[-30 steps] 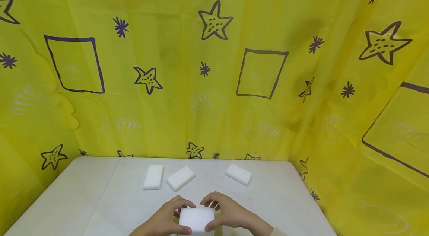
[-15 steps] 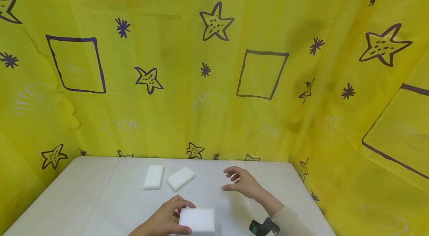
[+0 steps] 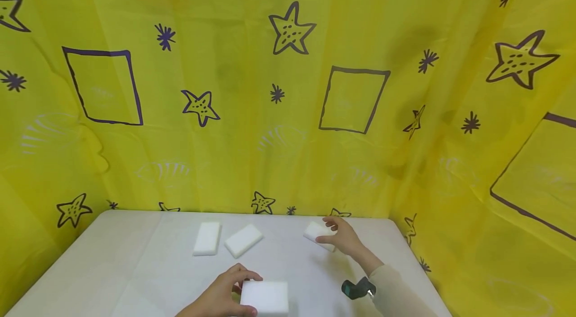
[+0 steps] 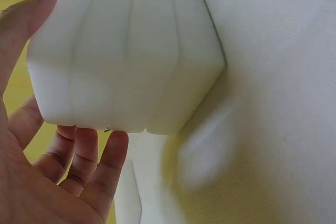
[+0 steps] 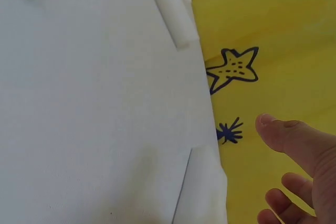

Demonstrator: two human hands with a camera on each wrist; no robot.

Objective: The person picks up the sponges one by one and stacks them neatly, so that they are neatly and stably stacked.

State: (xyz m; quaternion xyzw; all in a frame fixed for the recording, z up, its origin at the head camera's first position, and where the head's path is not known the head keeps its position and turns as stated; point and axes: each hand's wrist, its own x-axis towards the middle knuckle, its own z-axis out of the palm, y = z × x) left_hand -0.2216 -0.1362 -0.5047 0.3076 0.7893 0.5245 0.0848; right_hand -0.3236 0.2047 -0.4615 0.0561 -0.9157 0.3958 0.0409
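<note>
Near the front of the table, my left hand holds a stack of white sponge blocks, thumb on the near side and fingers on the far side. The left wrist view shows several layers in this stack, pressed face to face. Farther off on the right, my right hand hovers over a single white sponge block, covering part of it. Its thumb and fingers are spread, with nothing held between them. In the right wrist view the same block lies below the hand, apart from the thumb.
Two more white sponge blocks, one upright to the view and one slanted, lie on the back left of the white table. A yellow patterned curtain encloses the back and sides. A dark wrist camera sits at the right sleeve.
My right hand has left the stack and travelled right and away, ending over the far right sponge block. The left hand has kept its hold on the stack in the same place.
</note>
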